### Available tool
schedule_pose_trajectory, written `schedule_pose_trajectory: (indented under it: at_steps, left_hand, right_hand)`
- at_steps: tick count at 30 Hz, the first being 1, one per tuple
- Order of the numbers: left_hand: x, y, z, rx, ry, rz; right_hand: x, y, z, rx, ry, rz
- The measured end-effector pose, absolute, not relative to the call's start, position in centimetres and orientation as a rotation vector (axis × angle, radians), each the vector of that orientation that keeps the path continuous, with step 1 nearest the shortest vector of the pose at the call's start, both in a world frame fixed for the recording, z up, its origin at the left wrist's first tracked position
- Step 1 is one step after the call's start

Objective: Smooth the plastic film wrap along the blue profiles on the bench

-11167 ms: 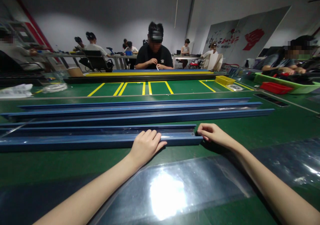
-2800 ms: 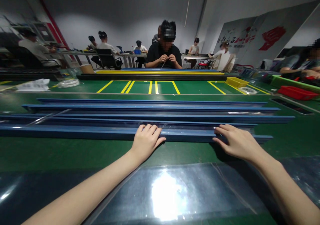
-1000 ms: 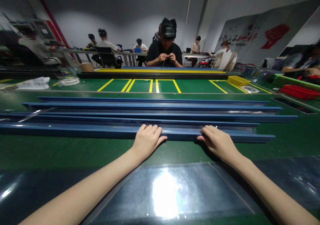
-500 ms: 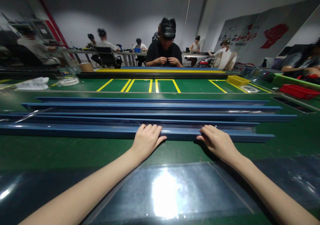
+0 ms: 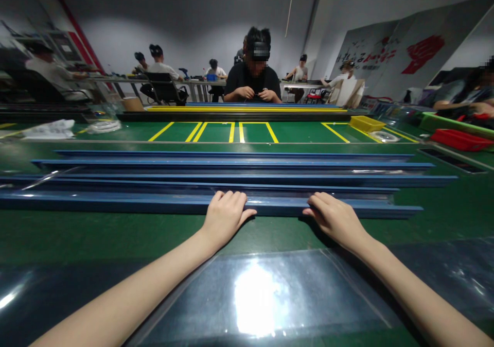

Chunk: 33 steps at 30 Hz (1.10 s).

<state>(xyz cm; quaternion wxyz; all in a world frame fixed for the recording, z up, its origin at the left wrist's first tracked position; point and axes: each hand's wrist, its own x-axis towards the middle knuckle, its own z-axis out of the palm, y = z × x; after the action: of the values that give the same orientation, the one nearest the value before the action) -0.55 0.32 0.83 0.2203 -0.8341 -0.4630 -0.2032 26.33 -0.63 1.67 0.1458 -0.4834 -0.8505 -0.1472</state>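
A long blue channel-shaped profile point(image 5: 135, 203) lies nearest me across the green table. My left hand point(image 5: 227, 214) is closed over its front edge, the fingers hooked into the channel and the thumb pointing right along the near side. Farther right, my right hand point(image 5: 332, 214) grips the same edge, fingers curled over it and thumb in front. Just behind lies a second blue profile point(image 5: 293, 179), parallel to the first and reaching farther right. Shiny clear film shows inside the channels. Both hands' fingertips are partly hidden in the near channel.
A clear plastic sheet point(image 5: 193, 295) covers the near table under my forearms. Beyond the profiles are yellow tape marks point(image 5: 235, 131), a yellow tray point(image 5: 366, 124), a red tray point(image 5: 459, 140) and a dark flat device point(image 5: 450, 160). A co-worker point(image 5: 252, 79) sits opposite; several people work behind.
Both hands keep their grip on the near profile, with almost no movement. The co-worker opposite has shifted their hands slightly.
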Motion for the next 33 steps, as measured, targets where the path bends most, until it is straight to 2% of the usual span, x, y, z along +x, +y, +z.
schedule_pose_trajectory:
  at_steps: [33]
  left_hand:
    - [-0.51, 0.27, 0.87, -2.297, -1.262, -0.552]
  right_hand:
    - [26.36, -0.64, 1.85, -1.421, -2.442, -0.409]
